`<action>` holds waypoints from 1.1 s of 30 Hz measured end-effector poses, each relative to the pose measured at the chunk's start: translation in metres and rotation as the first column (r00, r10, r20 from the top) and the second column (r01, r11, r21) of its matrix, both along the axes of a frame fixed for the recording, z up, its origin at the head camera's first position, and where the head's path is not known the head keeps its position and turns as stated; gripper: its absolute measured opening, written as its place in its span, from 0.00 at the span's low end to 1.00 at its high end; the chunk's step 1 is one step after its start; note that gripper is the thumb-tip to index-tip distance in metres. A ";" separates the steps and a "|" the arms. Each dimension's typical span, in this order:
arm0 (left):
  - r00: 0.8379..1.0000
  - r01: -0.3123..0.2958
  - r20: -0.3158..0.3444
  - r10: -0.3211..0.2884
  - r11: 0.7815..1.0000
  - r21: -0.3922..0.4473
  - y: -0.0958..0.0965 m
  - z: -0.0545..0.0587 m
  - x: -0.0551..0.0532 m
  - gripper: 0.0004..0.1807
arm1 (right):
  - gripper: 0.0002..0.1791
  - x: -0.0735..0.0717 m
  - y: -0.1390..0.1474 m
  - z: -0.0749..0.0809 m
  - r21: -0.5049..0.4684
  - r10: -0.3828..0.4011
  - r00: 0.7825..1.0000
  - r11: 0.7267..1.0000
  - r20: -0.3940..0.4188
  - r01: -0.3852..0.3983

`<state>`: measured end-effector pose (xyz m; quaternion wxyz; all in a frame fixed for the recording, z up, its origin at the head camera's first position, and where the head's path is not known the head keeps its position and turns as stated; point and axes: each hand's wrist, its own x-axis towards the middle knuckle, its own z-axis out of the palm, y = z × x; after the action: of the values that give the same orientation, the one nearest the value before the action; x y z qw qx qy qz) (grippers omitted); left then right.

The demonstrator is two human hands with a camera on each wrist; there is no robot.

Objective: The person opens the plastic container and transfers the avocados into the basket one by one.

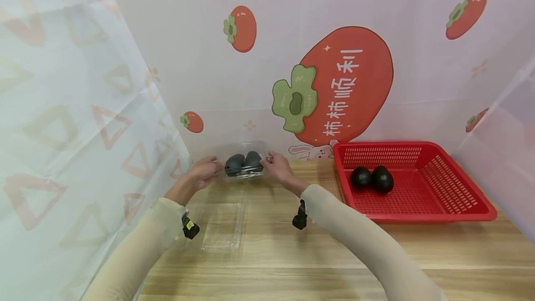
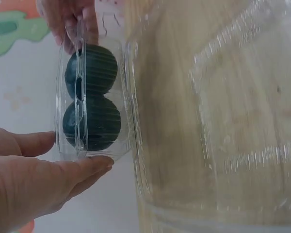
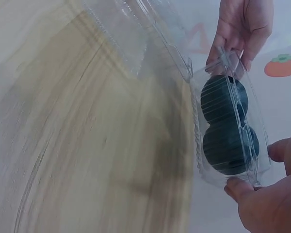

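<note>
My left hand (image 1: 205, 169) and right hand (image 1: 277, 166) hold a clear plastic clamshell box (image 1: 245, 147) by its two ends, at the back of the table near the wall. Lid and base meet along a rim in both wrist views. Inside, two dark avocados (image 2: 98, 122) lie side by side. In the left wrist view, the thumb and fingers of my left hand (image 2: 43, 179) pinch one end. My right hand (image 3: 271, 199) pinches the other end in the right wrist view.
Another clear plastic box (image 1: 221, 226) lies on the wooden table (image 1: 267, 264) in front of my left hand. To the right stands a red basket (image 1: 422, 217) with two avocados (image 1: 372, 179) in it. Patterned sheets enclose the table at the back and sides.
</note>
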<state>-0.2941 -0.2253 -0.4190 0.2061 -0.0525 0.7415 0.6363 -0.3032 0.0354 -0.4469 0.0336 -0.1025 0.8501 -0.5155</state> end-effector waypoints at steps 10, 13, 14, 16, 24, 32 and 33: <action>0.997 0.073 -0.043 -0.070 0.994 0.076 0.032 0.001 0.008 0.41 | 0.22 0.017 0.039 0.013 0.047 -0.011 1.000 0.999 0.007 0.011; 0.994 0.099 -0.051 -0.094 0.989 0.109 0.041 0.002 0.013 0.41 | 0.35 0.024 0.051 0.016 0.039 -0.005 0.999 0.999 0.048 0.003; 0.993 0.110 -0.055 -0.104 0.987 0.113 0.044 0.002 0.015 0.42 | 0.35 0.026 0.054 0.017 0.038 -0.005 0.998 0.999 0.055 0.003; 0.991 0.126 -0.060 -0.120 0.984 0.123 0.049 0.002 0.018 0.42 | 0.35 0.030 0.061 0.018 0.044 -0.003 0.999 0.999 0.053 0.001; 0.988 0.147 -0.064 -0.140 0.983 0.112 0.072 -0.002 0.033 0.28 | 0.33 0.045 0.083 0.021 0.106 -0.023 1.000 0.994 0.002 0.023; 0.986 0.162 -0.047 -0.159 0.985 0.064 0.088 -0.006 0.045 0.10 | 0.19 0.064 0.101 0.021 0.224 0.017 0.997 0.975 -0.074 0.000; 0.985 0.170 -0.042 -0.168 0.984 0.054 0.089 -0.008 0.046 0.10 | 0.15 0.067 0.102 0.021 0.236 0.025 0.997 0.972 -0.069 -0.008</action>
<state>-0.2478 -0.1362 -0.4267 0.2466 0.0285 0.7285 0.6385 -0.2362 0.1379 -0.4259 0.0195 -0.1231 0.9049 -0.4069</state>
